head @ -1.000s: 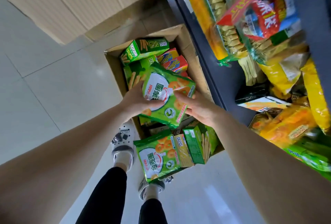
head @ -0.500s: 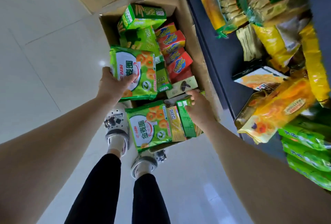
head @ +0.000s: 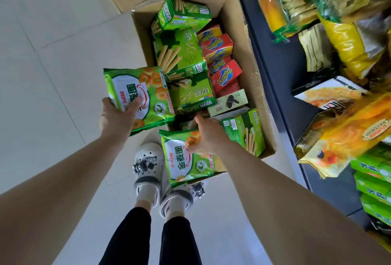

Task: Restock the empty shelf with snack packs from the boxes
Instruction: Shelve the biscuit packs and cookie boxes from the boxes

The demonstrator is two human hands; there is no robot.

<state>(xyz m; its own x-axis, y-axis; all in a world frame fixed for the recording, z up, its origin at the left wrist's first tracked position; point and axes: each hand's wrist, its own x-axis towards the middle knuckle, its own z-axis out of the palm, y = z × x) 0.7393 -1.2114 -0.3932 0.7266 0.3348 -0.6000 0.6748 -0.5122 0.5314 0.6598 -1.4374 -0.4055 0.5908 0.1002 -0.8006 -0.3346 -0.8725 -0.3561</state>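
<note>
Pale floor tiles fill the left side, and over them the left hand (head: 117, 116) grips a green ring-snack bag (head: 139, 93) by its lower edge, thumb on the printed face. A second ago both hands held this bag above the cardboard box (head: 240, 31). Now the left hand alone has it, drawn out past the box's left wall.

The right hand (head: 208, 137) has let go. Half a second ago it rested on the green stick-biscuit box in the near right corner. It now lies on the top edge of a second ring-snack bag (head: 186, 165), which leans at the box's near end. Its fingers are on the bag, but I cannot tell whether they have closed on it. My reading is that one bag is freed and a second is being collected, and neither has yet reached the dark shelf (head: 283, 69) on the right.

- **Ring-snack bags:** two.
- **Green stick-biscuit boxes (head: 179, 50):** four visible.
- **Red boxes (head: 225, 74):** at least four in a row, with the lower ones partly hidden.
- **Pale box with a dark print (head: 228, 101):** one.

Yellow and green packs already crowd the shelf, too blurred to count.
</note>
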